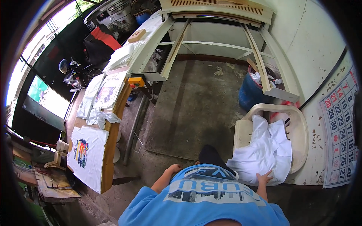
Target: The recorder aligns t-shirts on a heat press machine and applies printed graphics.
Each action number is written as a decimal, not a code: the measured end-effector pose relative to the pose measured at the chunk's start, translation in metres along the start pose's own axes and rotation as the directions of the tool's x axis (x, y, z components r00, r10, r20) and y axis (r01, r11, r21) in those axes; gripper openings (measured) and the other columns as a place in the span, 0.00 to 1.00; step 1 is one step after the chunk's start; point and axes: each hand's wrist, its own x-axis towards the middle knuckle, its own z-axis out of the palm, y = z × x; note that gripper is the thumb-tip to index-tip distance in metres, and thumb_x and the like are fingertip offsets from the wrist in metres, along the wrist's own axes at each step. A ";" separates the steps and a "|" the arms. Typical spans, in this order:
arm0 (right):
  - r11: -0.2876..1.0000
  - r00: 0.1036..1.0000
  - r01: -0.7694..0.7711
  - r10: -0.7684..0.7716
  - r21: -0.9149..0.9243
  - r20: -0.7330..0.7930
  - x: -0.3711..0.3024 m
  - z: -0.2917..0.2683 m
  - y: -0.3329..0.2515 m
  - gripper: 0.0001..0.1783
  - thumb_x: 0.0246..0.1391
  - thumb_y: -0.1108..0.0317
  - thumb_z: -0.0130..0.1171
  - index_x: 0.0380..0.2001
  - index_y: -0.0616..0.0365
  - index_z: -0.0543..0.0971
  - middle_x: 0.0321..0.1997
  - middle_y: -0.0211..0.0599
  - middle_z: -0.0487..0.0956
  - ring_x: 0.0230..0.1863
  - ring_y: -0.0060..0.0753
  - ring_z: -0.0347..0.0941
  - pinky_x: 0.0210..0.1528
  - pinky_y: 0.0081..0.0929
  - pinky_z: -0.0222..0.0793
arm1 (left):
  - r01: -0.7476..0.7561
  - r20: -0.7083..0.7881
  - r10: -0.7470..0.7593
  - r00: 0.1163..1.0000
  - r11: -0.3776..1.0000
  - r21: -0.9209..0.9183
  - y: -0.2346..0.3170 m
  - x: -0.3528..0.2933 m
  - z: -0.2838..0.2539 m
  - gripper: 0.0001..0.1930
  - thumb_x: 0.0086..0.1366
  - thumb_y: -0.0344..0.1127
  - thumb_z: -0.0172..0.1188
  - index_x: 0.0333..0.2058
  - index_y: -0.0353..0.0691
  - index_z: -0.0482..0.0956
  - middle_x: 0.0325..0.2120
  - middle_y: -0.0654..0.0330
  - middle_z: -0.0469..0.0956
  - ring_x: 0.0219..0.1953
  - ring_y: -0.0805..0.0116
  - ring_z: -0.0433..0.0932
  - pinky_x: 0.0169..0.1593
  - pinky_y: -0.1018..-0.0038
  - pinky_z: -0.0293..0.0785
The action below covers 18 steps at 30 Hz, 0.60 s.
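My right hand (264, 177) rests on the near edge of a heap of white shirts (264, 147), its fingers spread over the cloth. The heap lies loosely on the seat of a cream plastic chair (300, 150) and droops over its front. My left hand (174, 168) hangs at my left side with nothing in it, the fingers loosely bent and partly foreshortened. To my left, a white printed T-shirt (88, 156) lies flat at the near end of a long wooden-edged table (109, 165). More white printed shirts (107, 90) lie farther along it.
Ahead stands a cream metal machine frame (217, 45) with two long rails. Below its right rail is a blue drum (250, 92) holding scraps. An orange switch box (136, 81) sits at the table's corner. A wall calendar (341, 128) hangs right; a motorcycle (77, 77) stands far left.
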 end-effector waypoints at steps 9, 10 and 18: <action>0.998 0.991 -0.015 0.022 -0.055 0.128 0.010 -0.003 -0.004 0.68 0.28 0.55 0.71 0.62 0.40 0.29 0.61 0.71 0.27 0.62 0.62 0.45 0.59 0.40 0.53 | 0.019 0.081 -0.024 0.996 0.998 0.068 -0.004 0.026 -0.005 0.20 0.51 0.46 0.53 0.38 0.40 0.77 0.39 0.49 0.75 0.42 0.54 0.74 0.45 0.65 0.69; 0.998 0.991 -0.026 0.032 -0.054 0.127 0.010 -0.005 -0.001 0.68 0.28 0.55 0.71 0.62 0.40 0.29 0.61 0.71 0.27 0.62 0.62 0.45 0.59 0.40 0.53 | 0.015 0.088 -0.021 0.996 0.997 0.074 -0.001 0.028 -0.006 0.20 0.51 0.46 0.53 0.38 0.40 0.77 0.39 0.49 0.75 0.42 0.54 0.74 0.45 0.65 0.69; 0.999 0.984 -0.039 0.036 0.012 0.174 0.010 -0.011 -0.010 0.68 0.28 0.54 0.70 0.62 0.44 0.28 0.61 0.70 0.25 0.61 0.63 0.48 0.58 0.38 0.57 | -0.060 0.040 0.054 0.998 0.987 0.147 0.035 0.063 -0.058 0.20 0.51 0.46 0.54 0.38 0.37 0.77 0.37 0.49 0.76 0.42 0.54 0.74 0.44 0.65 0.69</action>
